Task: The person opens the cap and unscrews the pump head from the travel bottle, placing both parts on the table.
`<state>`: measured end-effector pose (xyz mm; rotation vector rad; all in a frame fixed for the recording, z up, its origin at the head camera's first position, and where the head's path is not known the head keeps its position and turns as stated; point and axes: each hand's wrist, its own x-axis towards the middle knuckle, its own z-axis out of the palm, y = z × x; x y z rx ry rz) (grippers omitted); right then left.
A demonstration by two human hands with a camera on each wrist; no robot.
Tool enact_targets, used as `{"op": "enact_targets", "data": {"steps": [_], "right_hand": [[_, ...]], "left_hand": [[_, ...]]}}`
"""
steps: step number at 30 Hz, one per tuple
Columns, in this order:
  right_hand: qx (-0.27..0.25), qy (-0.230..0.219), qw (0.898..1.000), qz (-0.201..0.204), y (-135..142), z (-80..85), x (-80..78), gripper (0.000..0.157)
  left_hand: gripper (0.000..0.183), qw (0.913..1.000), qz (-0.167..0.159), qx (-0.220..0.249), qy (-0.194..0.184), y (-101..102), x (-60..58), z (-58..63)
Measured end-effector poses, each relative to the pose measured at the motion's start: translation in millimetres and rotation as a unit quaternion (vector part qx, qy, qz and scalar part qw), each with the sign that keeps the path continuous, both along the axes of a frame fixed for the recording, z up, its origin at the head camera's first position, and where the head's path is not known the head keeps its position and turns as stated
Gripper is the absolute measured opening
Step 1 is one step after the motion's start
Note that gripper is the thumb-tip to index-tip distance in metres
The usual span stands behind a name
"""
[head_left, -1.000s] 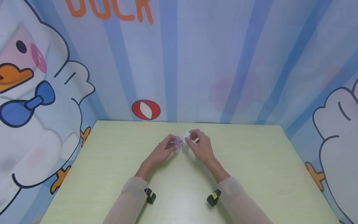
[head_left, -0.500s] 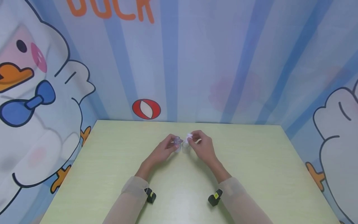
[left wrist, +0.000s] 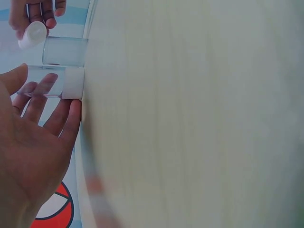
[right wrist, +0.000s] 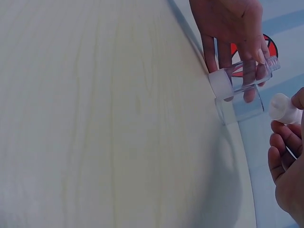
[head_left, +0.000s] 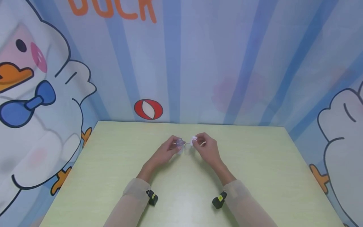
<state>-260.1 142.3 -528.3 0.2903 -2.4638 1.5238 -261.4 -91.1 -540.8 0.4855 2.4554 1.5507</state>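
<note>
Near the table's far edge, my left hand (head_left: 165,153) holds a small clear bottle (right wrist: 247,71) upright, thumb on one side and fingers on the other. The bottle has a white base (right wrist: 221,84) at the table surface and a bare threaded neck (right wrist: 273,63). Right beside it stands a clear, wider cylinder (left wrist: 64,51), which neither hand grips. My right hand (head_left: 208,149) pinches a white cap-like piece (right wrist: 282,108) between thumb and fingers, raised above the table and apart from the bottle. Its far end is hidden by the fingers.
The pale wooden table (head_left: 181,195) extends to both sides and toward the person. Behind its far edge hangs a blue striped backdrop (head_left: 204,63) with cartoon ducks. Black wrist cameras sit by the left sleeve (head_left: 130,198) and right sleeve (head_left: 241,198).
My right hand has moved a little to the right with the white cap-like piece, widening the gap to the bottle. My left hand and the bottle stay in place.
</note>
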Motion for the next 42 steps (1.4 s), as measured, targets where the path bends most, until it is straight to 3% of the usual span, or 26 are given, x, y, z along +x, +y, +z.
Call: {"op": "enact_targets", "data": {"steps": [23, 42], "right_hand": [[-0.002, -0.010, 1.000, -0.009, 6.9, -11.7, 0.0, 0.021], [0.029, -0.050, 0.998, 0.004, 10.4, -15.2, 2.0, 0.024]], "left_hand": [[0.032, 0.9999, 0.006, -0.014, -0.004, -0.5, -0.9, -1.0], [0.030, 0.9999, 0.007, -0.001, -0.011, 0.2, -0.6, -0.6]]}}
